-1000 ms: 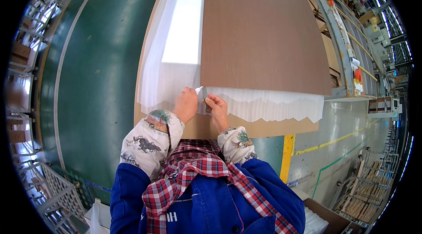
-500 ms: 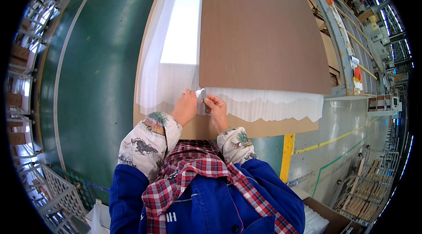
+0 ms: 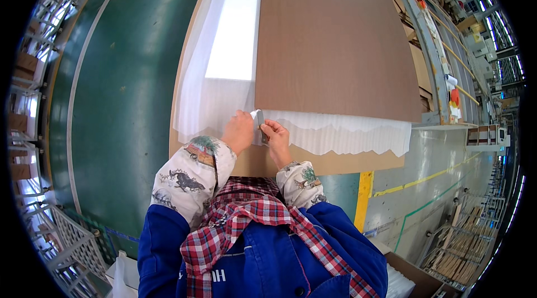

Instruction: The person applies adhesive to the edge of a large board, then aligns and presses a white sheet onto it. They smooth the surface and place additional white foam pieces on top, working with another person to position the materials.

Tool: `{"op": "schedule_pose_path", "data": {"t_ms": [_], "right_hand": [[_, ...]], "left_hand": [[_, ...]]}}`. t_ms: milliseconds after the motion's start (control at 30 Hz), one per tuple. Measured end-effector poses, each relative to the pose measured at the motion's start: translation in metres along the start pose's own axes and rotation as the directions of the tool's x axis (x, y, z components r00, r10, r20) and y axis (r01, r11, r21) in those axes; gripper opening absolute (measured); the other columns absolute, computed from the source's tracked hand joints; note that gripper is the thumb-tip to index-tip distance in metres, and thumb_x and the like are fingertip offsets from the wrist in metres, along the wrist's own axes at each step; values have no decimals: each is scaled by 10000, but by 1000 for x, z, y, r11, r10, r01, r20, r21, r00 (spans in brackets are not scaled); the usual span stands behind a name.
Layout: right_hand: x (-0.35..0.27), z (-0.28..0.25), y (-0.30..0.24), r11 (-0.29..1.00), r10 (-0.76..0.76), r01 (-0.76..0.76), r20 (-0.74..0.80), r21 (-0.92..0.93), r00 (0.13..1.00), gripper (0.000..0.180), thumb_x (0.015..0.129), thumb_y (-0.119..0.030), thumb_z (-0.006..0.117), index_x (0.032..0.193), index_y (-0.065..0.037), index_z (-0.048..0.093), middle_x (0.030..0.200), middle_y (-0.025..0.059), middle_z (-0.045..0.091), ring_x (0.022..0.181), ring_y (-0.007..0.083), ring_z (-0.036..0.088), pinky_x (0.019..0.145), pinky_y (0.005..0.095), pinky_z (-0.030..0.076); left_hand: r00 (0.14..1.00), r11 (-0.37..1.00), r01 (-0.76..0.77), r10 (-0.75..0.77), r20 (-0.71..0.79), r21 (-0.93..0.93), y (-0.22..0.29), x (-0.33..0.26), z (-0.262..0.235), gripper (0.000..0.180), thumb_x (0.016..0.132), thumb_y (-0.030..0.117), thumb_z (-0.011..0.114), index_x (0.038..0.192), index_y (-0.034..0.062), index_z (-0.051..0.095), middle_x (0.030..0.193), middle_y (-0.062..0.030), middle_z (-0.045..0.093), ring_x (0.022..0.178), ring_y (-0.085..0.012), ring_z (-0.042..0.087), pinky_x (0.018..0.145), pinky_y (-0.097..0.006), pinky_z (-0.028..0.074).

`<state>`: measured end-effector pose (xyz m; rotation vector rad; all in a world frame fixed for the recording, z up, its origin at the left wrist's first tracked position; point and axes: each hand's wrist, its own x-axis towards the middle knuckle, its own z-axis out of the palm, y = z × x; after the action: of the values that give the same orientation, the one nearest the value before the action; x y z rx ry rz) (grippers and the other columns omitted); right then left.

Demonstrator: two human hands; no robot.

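My left hand [image 3: 239,132] and my right hand [image 3: 276,140] meet just below the near left corner of a large brown panel [image 3: 335,40]. Between them is a small flat grey piece [image 3: 260,119], pinched by the thumb and fingers of my right hand. My left fingers are closed at its upper left side, on a small white bit [image 3: 254,114] whose kind I cannot make out. Under the panel lies a wavy-edged white foam sheet [image 3: 352,137]. A bright white surface [image 3: 232,35] shows along the panel's left edge.
Brown cardboard [image 3: 335,162] sticks out below the foam. Green floor [image 3: 134,74] with a pale line runs along the left. A metal-framed bench [image 3: 439,74] stands close on the right. Wire carts [image 3: 470,236] with wooden strips are at the lower right, and racks line the far left.
My left hand has shifted slightly up and right around the grey piece, its forearm rolling a little. My right hand keeps its pinch nearly unmoved. The view has shifted very slightly.
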<state>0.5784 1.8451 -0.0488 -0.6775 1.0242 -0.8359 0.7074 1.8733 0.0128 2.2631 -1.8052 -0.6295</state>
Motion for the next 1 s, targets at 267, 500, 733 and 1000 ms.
{"op": "schedule_pose_path", "data": {"t_ms": [267,500,733,1000], "right_hand": [[0,1,-1,999,32,-32,0,41,1000,180,800,-48,584,969,12,577,786,36,623,612,52,533,542,173,417],[2,-4,2,989,69,-79,80,127,994,171,809,-24,565,967,39,582,827,59,618,665,78,561,600,194,449],[-1,-1,-1,971,75,-99,120,215,990,181,827,-17,535,990,53,569,844,71,620,688,90,570,614,192,456],[-2,7,1,973,75,-82,41,216,996,177,831,-56,550,987,21,578,824,38,621,674,81,573,593,191,455]], "left_hand": [[1000,999,8,-7,20,-32,1,2,1,211,707,31,544,881,-83,506,891,-230,511,762,-349,596,643,-385,509],[995,993,69,-61,83,-91,5,3,-5,205,735,17,501,914,-81,490,940,-237,500,827,-391,569,700,-421,484],[996,994,52,-45,74,-96,4,3,-6,206,721,20,514,899,-80,492,930,-244,501,800,-391,574,678,-416,489],[997,996,35,-29,72,-83,5,3,-8,186,727,27,504,880,-78,491,914,-245,506,798,-390,573,679,-422,485]]}}
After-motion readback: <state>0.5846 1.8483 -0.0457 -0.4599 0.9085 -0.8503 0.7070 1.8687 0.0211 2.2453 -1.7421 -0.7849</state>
